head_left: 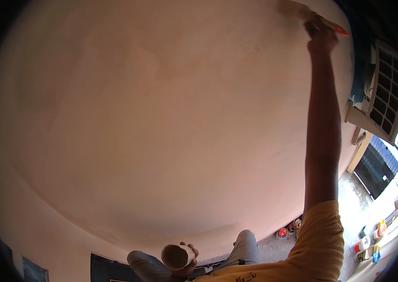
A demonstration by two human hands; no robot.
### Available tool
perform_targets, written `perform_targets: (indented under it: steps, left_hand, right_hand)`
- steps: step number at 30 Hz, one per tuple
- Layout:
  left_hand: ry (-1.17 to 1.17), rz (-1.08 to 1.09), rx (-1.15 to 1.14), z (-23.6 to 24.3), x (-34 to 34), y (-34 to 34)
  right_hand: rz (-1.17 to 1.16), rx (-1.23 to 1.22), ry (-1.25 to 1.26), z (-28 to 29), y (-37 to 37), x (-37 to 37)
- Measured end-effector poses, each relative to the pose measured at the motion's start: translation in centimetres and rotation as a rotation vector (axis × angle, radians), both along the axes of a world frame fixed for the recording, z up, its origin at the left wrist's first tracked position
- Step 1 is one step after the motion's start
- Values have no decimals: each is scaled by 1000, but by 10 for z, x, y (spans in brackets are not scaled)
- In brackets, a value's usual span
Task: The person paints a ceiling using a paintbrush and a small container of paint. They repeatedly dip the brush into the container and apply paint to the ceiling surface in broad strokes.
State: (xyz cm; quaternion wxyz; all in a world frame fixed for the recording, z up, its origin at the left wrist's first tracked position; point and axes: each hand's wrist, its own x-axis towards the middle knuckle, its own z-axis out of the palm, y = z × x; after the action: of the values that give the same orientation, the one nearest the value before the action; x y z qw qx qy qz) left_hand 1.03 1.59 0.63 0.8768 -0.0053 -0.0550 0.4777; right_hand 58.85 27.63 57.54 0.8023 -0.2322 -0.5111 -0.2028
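Note:
A large pale pink wall (161, 117) fills most of the view. My right arm is stretched up to the top right, where my right hand (321, 35) grips a brush (337, 29) with a red part on its handle; its head is against the wall and looks blurred. Low in the middle, beside my knees, my left hand (189, 261) holds a pale cylindrical cup (173, 256), its open top turned toward me.
A white grid window (386, 89) stands out at the upper right, above a bright doorway with a dark gate (372, 171). Paint tins (282, 233) sit at the wall's foot, and several containers (362, 243) stand on the floor at the lower right. Dark openings (34, 270) show at the lower left.

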Motion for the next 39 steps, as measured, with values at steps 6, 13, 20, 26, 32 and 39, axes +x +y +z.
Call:
perform_targets:
  steps: [6,13,20,26,32,39]
  left_hand:
    - [-8,28,-6,-3,-17,-5]
    - [39,-8,-56,11,-21,-9]
    - [66,-66,-33,20,-23,7]
    - [68,-12,-39,16,-20,3]
    - [62,-52,-17,21,-9,10]
    - [83,-65,-30,15,-5,12]
  right_hand:
    - [-337,313,-241,1,-44,2]
    - [-658,225,-529,-146,-34,-165]
    - [-331,185,-806,-275,-77,-283]
    - [631,-296,-300,-224,-61,-226]
    - [560,-406,-20,-135,-20,-104]
    - [499,-274,-19,-103,-4,-31]
